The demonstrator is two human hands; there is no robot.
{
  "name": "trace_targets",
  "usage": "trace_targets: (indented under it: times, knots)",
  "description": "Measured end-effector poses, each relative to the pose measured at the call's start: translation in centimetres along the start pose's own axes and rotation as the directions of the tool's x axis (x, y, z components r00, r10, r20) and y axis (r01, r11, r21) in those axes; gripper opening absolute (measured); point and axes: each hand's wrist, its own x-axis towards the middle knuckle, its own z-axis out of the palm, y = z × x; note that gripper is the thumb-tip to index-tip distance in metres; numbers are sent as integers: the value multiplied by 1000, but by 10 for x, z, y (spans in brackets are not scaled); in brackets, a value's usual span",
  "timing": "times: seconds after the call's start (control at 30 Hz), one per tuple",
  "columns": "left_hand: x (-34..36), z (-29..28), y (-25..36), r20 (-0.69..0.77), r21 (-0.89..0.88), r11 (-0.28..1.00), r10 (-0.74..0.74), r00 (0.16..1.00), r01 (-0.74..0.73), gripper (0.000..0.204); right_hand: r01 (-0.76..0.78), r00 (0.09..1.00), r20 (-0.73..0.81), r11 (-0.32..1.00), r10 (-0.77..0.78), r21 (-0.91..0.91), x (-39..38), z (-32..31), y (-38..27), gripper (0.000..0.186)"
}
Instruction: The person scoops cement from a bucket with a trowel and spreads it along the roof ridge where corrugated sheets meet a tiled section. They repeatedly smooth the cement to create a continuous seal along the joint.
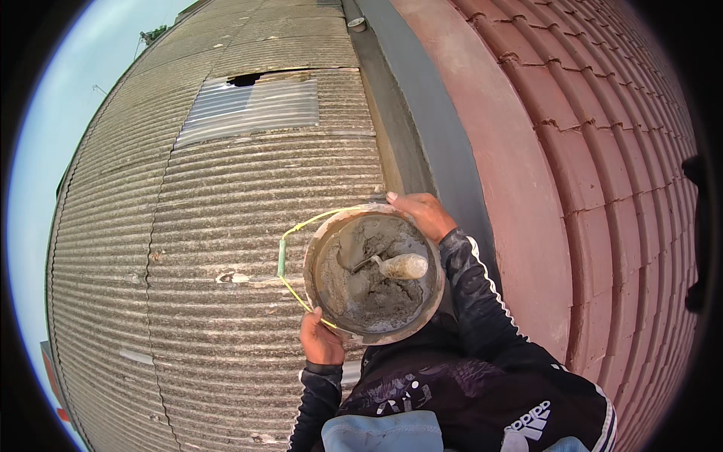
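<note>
A round bucket (331, 309) of wet grey mortar is held up below me between my two hands. A trowel with a pale rounded handle (404, 266) lies in the mortar, its blade partly buried. My left hand (321, 339) grips the lower-left of the bucket's rim, by the end of the yellow wire bail. My right hand (425, 216) grips the upper-right of the rim. The bail's green grip (282, 256) hangs out to the left of the bucket.
Weathered corrugated roofing (218, 196) spans the left, with a translucent patch (248, 109) beside a dark hole. A grey gutter channel (444, 151) runs beside a pink-red ledge (520, 211) and red roof tiles (602, 188). A small white container (357, 24) sits far up the channel.
</note>
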Motion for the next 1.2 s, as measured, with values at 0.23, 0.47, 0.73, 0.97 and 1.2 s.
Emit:
trace_targets:
  times: [0.23, 0.47, 0.73, 0.97, 1.2]
  knots:
    - [137, 72, 38, -25, -61, 998, 30, 999, -31, 47, 1, 999, 55, 998, 2, -60, 155, -25, -55, 77]
    - [303, 128, 43, 87, -118, 993, 8, 996, 2, 46, -26, 997, 77, 998, 22, 61, 327, -58, -57, 72]
    - [538, 179, -16, -37, -125, 985, -126, 991, 120, 24, -100, 995, -17, 989, 99, -109, 559, -89, -8, 61]
    - [682, 225, 27, 53, -36, 995, -90, 994, 92, 29, -185, 982, -39, 982, 184, -38, 724, -106, -40, 67]
    - [839, 303, 69, -19, -67, 998, -13, 1000, 12, 19, -192, 977, 57, 964, 205, -183, 928, -113, -77, 78]
